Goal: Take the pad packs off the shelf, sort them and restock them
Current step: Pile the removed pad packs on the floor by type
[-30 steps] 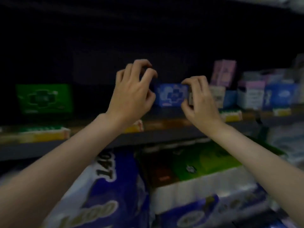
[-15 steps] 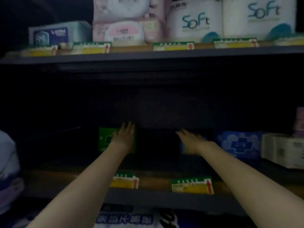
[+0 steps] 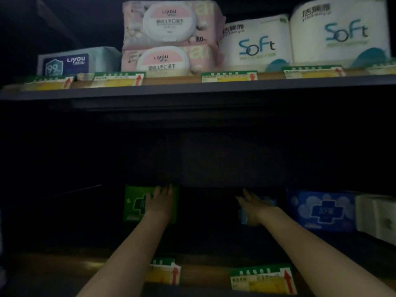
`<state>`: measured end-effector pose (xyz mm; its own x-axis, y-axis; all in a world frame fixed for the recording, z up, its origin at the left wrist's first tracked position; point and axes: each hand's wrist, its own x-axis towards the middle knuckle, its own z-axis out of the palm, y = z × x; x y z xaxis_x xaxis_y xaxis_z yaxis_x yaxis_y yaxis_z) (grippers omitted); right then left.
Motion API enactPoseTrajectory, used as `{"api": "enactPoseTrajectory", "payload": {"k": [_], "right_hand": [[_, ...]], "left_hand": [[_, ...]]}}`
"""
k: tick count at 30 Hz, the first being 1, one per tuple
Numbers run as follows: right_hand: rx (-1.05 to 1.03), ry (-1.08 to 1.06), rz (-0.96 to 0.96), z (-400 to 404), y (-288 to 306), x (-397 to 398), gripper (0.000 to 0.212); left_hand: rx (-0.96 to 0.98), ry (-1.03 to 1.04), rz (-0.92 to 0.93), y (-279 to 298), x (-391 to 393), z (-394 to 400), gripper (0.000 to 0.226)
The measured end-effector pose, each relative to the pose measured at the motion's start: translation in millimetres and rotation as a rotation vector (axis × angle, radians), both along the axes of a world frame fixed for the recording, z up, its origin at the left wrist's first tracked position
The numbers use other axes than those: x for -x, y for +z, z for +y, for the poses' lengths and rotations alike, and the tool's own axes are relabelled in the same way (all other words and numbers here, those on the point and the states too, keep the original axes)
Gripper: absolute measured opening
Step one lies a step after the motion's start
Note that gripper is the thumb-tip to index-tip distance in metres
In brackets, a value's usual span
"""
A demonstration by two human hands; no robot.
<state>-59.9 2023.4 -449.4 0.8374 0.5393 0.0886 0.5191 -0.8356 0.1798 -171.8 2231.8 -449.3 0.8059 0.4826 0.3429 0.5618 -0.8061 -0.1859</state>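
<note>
Deep in the dark middle shelf stands a green pad pack. My left hand lies flat on its front with straight fingers. A small light-blue pad pack stands to the right of the gap, mostly hidden behind my right hand, which reaches in with fingers stretched against it. A larger blue pad pack with a cross and clouds stands further right, untouched.
White boxes stand at the far right of the shelf. Price tags line the shelf's front edge. The upper shelf carries a blue Liyou pack, pink wet wipes and Soft tissue rolls.
A second ago both hands pinched at a blue pack lower in view. The view rose, and both hands now reach deep into the dark shelf, flat against the green and light-blue packs.
</note>
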Motion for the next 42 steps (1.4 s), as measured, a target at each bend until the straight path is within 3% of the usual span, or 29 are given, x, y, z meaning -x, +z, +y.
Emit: {"api": "enactPoseTrajectory", "payload": {"k": [6,9,12,14,17,22,24,26,29,31,33,34,38,40,42], "right_hand": [[-0.041,-0.007,-0.111,-2,1,-4,0.090],[-0.053,-0.002,-0.231,-4,1,-2,0.099],[0.018,-0.097,-0.127,-12,-3,-6,0.105],[0.024,-0.119,-0.057,-18,-1,-2,0.098],[0.127,-0.096,-0.142,-19,8,7,0.092],[0.047,-0.023,-0.020,-10,6,25,0.052],[0.014,0.079,-0.156,-5,4,39,0.028],[-0.100,0.194,-0.237,4,9,51,0.026],[-0.233,0.291,-0.040,29,18,68,0.055],[-0.395,0.311,0.178,47,20,80,0.067],[-0.621,0.339,0.402,59,20,88,0.071],[-0.729,0.342,0.499,62,18,90,0.072],[-1.104,0.229,0.792,63,16,94,0.055],[-1.279,0.167,0.946,50,22,95,0.039],[-1.436,0.088,1.003,27,28,89,0.040]], "left_hand": [[-0.235,-0.033,-0.115,3,8,-2,0.088],[-0.318,-0.027,-0.076,3,13,-6,0.079],[-0.367,-0.002,0.041,2,15,-8,0.074],[-0.304,0.039,0.153,2,17,-7,0.078],[-0.131,0.053,0.218,4,21,-7,0.081],[-0.125,-0.102,0.195,24,37,-17,0.073],[-0.080,-0.220,0.145,29,43,-21,0.064],[-0.006,-0.359,0.014,32,53,-24,0.057],[0.009,-0.347,-0.285,35,72,-17,0.066],[0.262,-0.268,-0.406,32,85,-1,0.078],[0.635,-0.303,-0.348,27,91,10,0.084],[0.691,-0.322,-0.272,23,92,14,0.083],[0.561,-0.411,-0.319,17,98,15,0.077],[0.325,-0.485,-0.358,16,99,6,0.083],[0.025,-0.560,-0.332,18,99,-14,0.086]]}}
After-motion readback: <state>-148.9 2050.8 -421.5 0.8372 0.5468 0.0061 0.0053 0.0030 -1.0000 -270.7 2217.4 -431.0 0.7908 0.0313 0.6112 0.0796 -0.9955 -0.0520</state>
